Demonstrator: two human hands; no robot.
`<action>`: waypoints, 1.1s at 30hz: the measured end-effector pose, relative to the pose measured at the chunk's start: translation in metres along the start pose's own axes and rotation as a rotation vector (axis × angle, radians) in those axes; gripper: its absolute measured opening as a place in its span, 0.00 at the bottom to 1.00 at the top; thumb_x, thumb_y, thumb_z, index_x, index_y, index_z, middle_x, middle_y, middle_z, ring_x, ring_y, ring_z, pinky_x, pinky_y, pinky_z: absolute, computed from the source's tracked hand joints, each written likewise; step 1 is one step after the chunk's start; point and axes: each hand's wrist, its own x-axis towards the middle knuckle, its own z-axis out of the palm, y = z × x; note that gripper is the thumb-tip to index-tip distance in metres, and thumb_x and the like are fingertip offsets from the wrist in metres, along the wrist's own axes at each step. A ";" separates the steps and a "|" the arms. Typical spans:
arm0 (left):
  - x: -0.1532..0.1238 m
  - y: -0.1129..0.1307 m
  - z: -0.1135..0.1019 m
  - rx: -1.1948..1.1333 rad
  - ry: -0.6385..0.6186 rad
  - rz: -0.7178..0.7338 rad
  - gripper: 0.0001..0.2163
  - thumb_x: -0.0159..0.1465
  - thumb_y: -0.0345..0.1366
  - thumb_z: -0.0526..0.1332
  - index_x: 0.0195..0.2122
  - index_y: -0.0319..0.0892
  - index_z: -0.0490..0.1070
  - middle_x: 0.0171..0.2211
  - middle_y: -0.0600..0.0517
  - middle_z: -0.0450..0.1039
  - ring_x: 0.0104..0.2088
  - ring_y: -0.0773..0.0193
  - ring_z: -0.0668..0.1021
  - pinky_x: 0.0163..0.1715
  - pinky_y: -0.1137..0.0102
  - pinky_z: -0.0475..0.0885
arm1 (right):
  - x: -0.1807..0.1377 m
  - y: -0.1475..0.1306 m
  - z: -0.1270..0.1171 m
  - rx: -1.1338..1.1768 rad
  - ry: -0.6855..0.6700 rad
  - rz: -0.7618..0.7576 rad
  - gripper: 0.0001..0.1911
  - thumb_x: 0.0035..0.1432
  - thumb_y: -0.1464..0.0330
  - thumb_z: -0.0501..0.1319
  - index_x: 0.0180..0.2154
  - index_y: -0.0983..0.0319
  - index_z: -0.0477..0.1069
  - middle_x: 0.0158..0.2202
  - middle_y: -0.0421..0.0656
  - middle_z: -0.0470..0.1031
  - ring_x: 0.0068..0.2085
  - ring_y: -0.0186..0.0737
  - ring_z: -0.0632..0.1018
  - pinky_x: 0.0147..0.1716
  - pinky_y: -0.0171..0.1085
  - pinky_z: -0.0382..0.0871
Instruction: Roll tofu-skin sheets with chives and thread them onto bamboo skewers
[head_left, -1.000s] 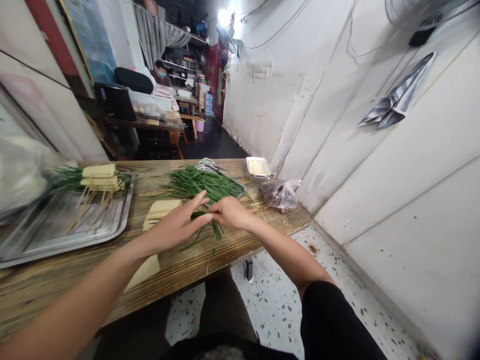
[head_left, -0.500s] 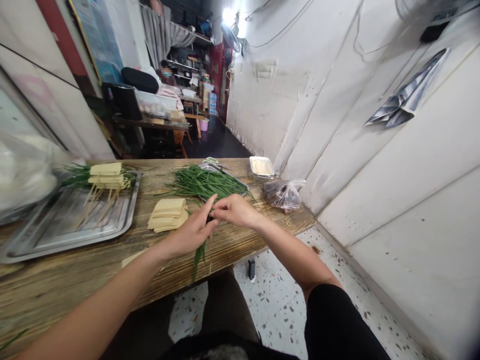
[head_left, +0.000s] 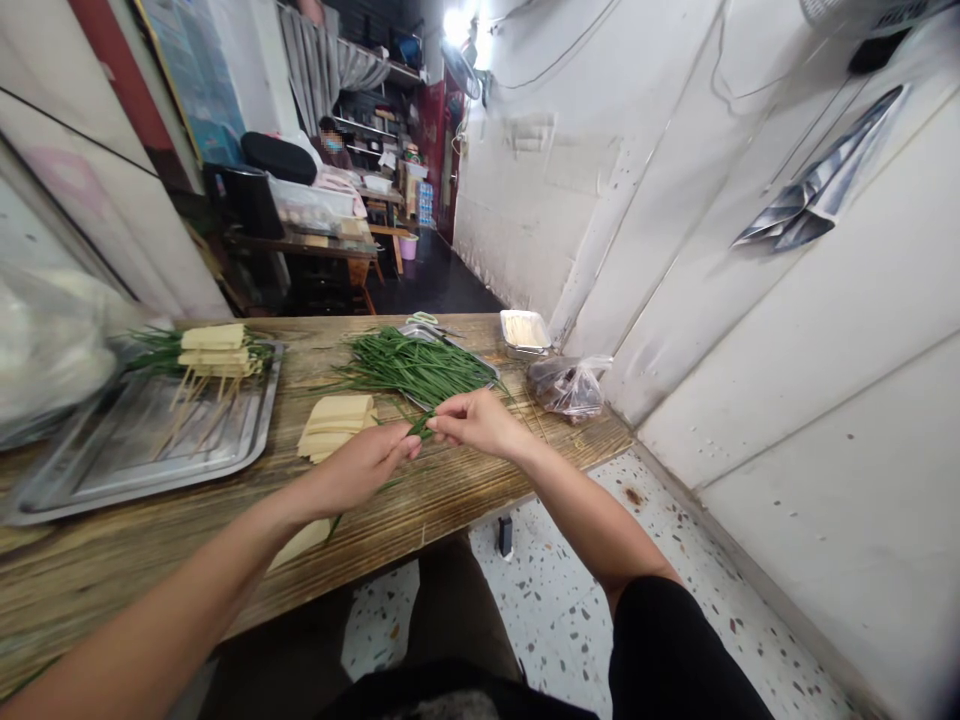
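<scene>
Between my two hands is a small bunch of green chives (head_left: 420,425), held over the wooden table. My left hand (head_left: 375,455) is closed around the bunch, and some green ends stick out below it. The fingers of my right hand (head_left: 469,418) pinch the same bunch at its other side. Just beyond lies a big heap of chives (head_left: 420,362) on a metal tray. To the left of it sits a stack of folded tofu sheets (head_left: 336,424). A single pale sheet (head_left: 304,541) lies under my left forearm, partly hidden.
A large metal tray (head_left: 255,425) at left carries skewered tofu rolls (head_left: 215,350) with chives. Behind the heap lie green-handled scissors (head_left: 422,319). A foil box of sticks (head_left: 525,331) and a tied plastic bag (head_left: 568,386) stand near the wall. A person (head_left: 332,145) sits farther back.
My left hand has gone from spread fingers to a closed grip on the chives. The bunch's hanging ends have shifted left and up. My right hand has barely moved.
</scene>
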 end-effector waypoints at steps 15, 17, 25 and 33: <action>-0.012 0.001 -0.030 -0.519 -0.364 -0.257 0.26 0.53 0.66 0.68 0.27 0.46 0.70 0.23 0.57 0.58 0.23 0.66 0.61 0.21 0.71 0.59 | -0.017 -0.037 0.021 -1.088 -0.300 -0.408 0.11 0.71 0.77 0.56 0.43 0.69 0.78 0.40 0.54 0.82 0.42 0.47 0.81 0.41 0.41 0.71; -0.016 -0.009 -0.033 -0.496 -0.335 -0.290 0.27 0.53 0.67 0.68 0.32 0.46 0.75 0.24 0.56 0.59 0.24 0.66 0.62 0.21 0.71 0.59 | -0.014 -0.033 0.014 -1.007 -0.291 -0.341 0.10 0.71 0.77 0.58 0.41 0.68 0.78 0.40 0.53 0.82 0.42 0.45 0.82 0.40 0.38 0.70; -0.024 -0.022 -0.014 -0.679 -0.058 -0.329 0.28 0.56 0.68 0.64 0.31 0.46 0.64 0.23 0.61 0.53 0.21 0.70 0.57 0.20 0.74 0.54 | -0.014 -0.017 0.021 -0.784 -0.042 -0.098 0.12 0.75 0.70 0.58 0.38 0.66 0.78 0.40 0.51 0.83 0.41 0.42 0.82 0.38 0.35 0.64; -0.009 -0.023 0.017 -0.565 0.346 -0.311 0.22 0.61 0.63 0.55 0.35 0.48 0.68 0.30 0.49 0.78 0.34 0.53 0.82 0.38 0.59 0.80 | -0.001 -0.023 0.068 -0.576 0.160 0.047 0.13 0.72 0.69 0.58 0.38 0.63 0.81 0.37 0.49 0.85 0.37 0.42 0.82 0.36 0.34 0.65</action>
